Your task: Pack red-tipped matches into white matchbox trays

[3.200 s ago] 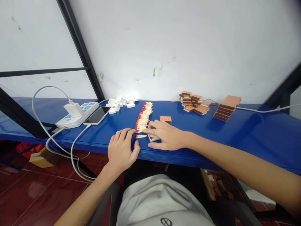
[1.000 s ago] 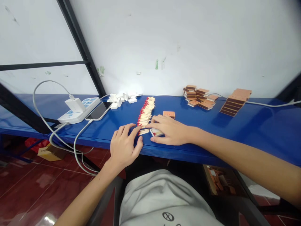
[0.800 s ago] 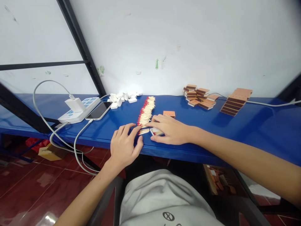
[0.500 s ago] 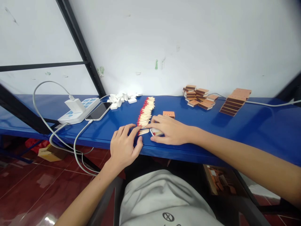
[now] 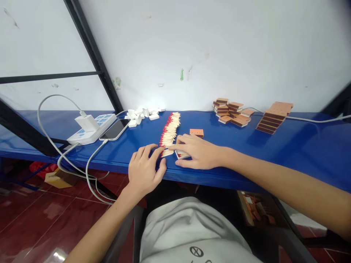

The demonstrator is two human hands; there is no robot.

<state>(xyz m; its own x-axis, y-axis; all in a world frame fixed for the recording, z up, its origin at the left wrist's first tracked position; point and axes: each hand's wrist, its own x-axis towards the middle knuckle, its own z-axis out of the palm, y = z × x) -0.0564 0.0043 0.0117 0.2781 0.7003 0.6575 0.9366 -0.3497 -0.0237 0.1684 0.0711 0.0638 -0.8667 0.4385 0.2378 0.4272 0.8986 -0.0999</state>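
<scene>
A long row of red-tipped matches (image 5: pixel 170 130) lies on the blue table, heads to the left. My left hand (image 5: pixel 144 168) rests at the row's near end with its fingers stretched out and thumb apart. Its index fingertip touches the heads of a few matches lying nearest me. My right hand (image 5: pixel 201 151) is curled over a white matchbox tray (image 5: pixel 181 155) that holds some matches. The thumb lies along the tray's near side, while the index finger reaches left to the match sticks. Much of the tray is hidden under that hand.
An orange matchbox cover (image 5: pixel 196 132) lies just beyond my right hand. White trays (image 5: pixel 141 115) are heaped at the back. Matchboxes (image 5: pixel 233 112) form a loose pile, with a neat stack (image 5: pixel 275 117) farther right. A phone (image 5: pixel 115 129) and power strip (image 5: pixel 93 129) with cables stand left.
My right index fingertip has shifted very slightly left over the nearest matches. My left hand and the other things look the same.
</scene>
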